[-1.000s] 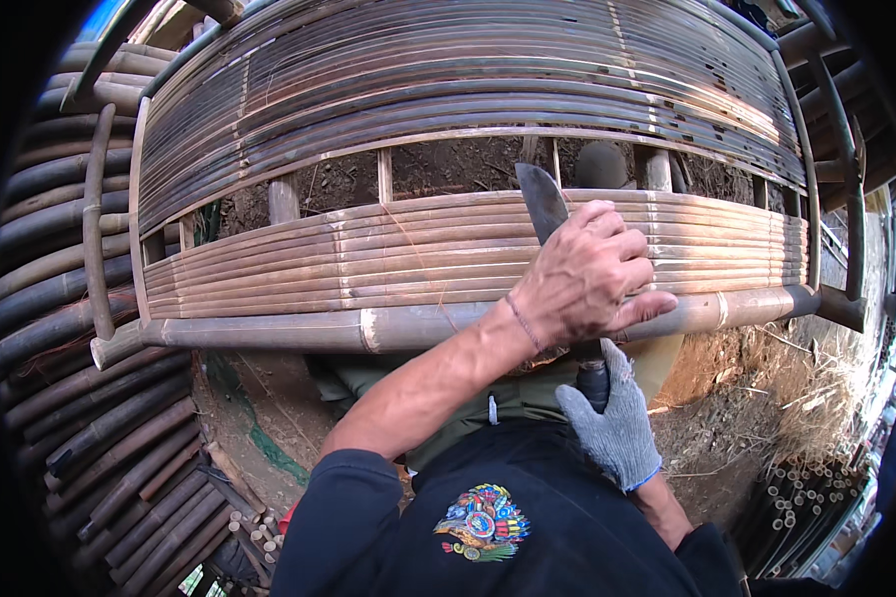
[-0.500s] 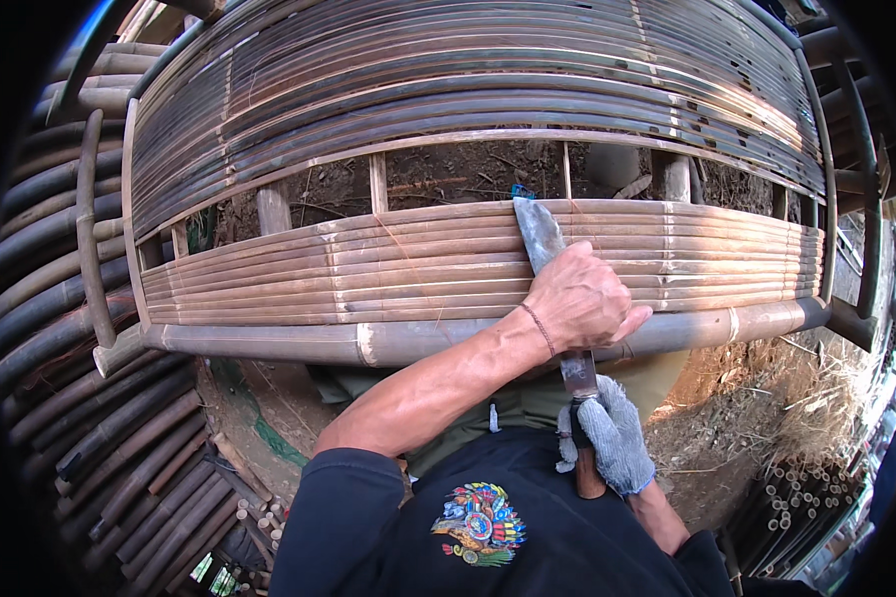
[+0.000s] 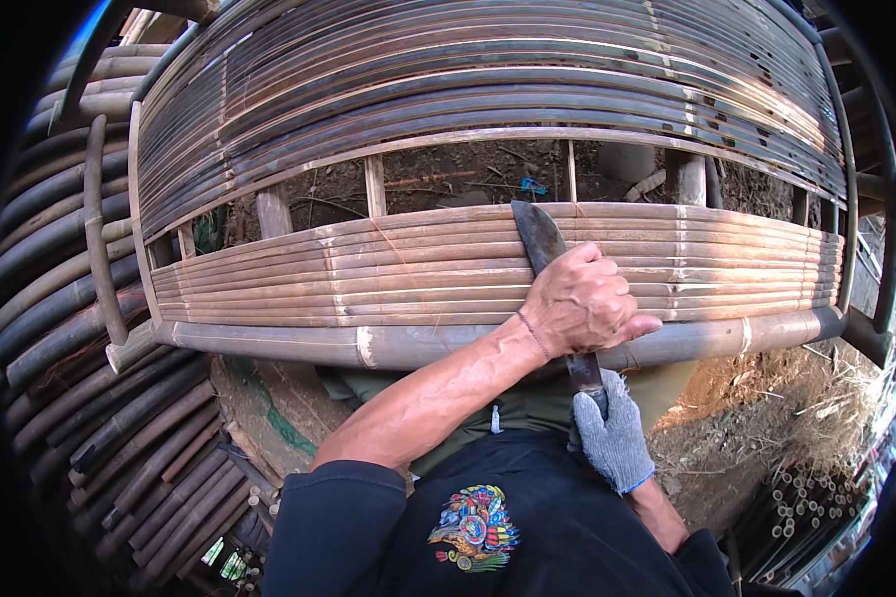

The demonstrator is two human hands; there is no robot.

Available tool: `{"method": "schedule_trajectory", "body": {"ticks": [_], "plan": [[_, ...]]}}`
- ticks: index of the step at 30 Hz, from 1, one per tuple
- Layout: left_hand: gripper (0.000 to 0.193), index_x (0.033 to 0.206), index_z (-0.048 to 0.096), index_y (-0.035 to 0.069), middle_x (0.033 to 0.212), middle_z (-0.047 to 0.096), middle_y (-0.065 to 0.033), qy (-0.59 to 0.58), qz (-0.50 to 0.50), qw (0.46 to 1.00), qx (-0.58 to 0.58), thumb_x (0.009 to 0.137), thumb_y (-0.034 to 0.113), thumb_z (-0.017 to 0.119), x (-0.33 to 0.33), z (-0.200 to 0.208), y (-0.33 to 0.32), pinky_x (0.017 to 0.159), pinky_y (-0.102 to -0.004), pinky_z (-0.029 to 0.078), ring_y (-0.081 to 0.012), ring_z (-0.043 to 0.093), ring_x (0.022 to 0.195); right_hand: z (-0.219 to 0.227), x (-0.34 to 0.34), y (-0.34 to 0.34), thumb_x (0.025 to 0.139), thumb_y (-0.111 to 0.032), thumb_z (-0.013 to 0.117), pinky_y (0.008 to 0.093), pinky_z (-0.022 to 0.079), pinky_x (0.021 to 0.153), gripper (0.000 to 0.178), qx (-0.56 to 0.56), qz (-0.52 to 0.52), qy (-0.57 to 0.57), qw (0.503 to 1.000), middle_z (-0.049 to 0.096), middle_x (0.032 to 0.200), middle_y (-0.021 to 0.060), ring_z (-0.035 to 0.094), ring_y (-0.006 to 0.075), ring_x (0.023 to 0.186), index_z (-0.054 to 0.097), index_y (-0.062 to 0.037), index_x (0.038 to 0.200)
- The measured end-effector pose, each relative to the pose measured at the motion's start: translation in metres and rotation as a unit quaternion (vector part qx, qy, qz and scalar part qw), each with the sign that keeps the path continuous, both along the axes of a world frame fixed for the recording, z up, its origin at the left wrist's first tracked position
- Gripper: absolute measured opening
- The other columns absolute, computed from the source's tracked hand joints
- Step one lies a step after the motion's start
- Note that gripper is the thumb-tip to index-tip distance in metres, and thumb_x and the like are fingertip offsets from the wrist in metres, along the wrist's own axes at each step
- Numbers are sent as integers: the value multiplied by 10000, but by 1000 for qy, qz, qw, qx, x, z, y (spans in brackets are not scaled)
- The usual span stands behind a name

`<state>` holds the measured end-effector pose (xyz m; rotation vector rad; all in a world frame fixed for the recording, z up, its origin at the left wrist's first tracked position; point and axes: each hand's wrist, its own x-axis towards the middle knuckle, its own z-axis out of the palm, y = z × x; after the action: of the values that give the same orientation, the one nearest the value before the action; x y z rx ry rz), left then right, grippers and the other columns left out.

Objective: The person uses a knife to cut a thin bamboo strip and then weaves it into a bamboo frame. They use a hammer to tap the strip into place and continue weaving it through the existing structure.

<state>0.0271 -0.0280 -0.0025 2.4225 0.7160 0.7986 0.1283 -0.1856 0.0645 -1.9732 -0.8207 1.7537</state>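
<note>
Slatted bamboo bench (image 3: 249, 287), thick pole (image 3: 269, 342) along near edge; blue scrap (image 3: 534, 186) on soil (image 3: 438, 169) below.

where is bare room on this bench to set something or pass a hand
Front slats lie free at both ends, either side of the bare left hand. The gap before the back slats, between struts, could probably pass a hand. Crowded: the middle, with that hand and the knife, gloved right hand just in front.

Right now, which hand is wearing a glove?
The right hand, the one holding the knife: it wears a grey glove, while the left hand, over the blade, has none.
</note>
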Motion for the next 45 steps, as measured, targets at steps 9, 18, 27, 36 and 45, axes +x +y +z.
{"method": "schedule_trajectory", "body": {"ticks": [9, 18, 27, 36, 45], "plan": [[543, 495, 564, 150, 526, 520, 5, 19, -3, 1000, 17, 912, 489, 641, 2, -2, 2, 629, -342, 402, -184, 538, 569, 1, 2, 5, 986, -177, 593, 324, 498, 483, 296, -12, -7, 1, 1000, 589, 660, 71, 599, 149, 500, 537, -27, 1236], [546, 500, 571, 157, 532, 537, 8, 41, -26, 999, 25, 923, 498, 623, 3, -2, 8, 638, -345, 400, -188, 543, 570, 3, 0, 9, 1008, -183, 555, 296, 513, 456, 190, -24, -27, 32, 999, 591, 686, 51, 591, 128, 512, 527, -27, 1114], [563, 493, 544, 154, 539, 553, -3, 23, -49, 998, 21, 938, 492, 611, 11, -4, 20, 652, -344, 420, -196, 554, 569, 3, -7, 11, 1004, -218, 578, 293, 526, 461, 256, -32, -85, 58, 994, 600, 720, 54, 598, 115, 528, 529, -21, 1159], [560, 494, 550, 149, 518, 530, -5, 14, -36, 999, 29, 930, 490, 630, 8, -1, 13, 644, -343, 421, -201, 542, 550, -4, -7, 5, 1000, -212, 579, 301, 517, 451, 214, -3, -74, 35, 997, 591, 688, 61, 597, 133, 512, 530, -25, 1094], [542, 492, 546, 157, 513, 515, 0, 15, -23, 999, 27, 919, 475, 652, 0, -2, -1, 609, -340, 394, -188, 529, 543, 1, -11, -5, 993, -215, 596, 310, 495, 446, 242, -6, -63, 41, 997, 585, 669, 63, 601, 137, 505, 543, -22, 1130]]}}
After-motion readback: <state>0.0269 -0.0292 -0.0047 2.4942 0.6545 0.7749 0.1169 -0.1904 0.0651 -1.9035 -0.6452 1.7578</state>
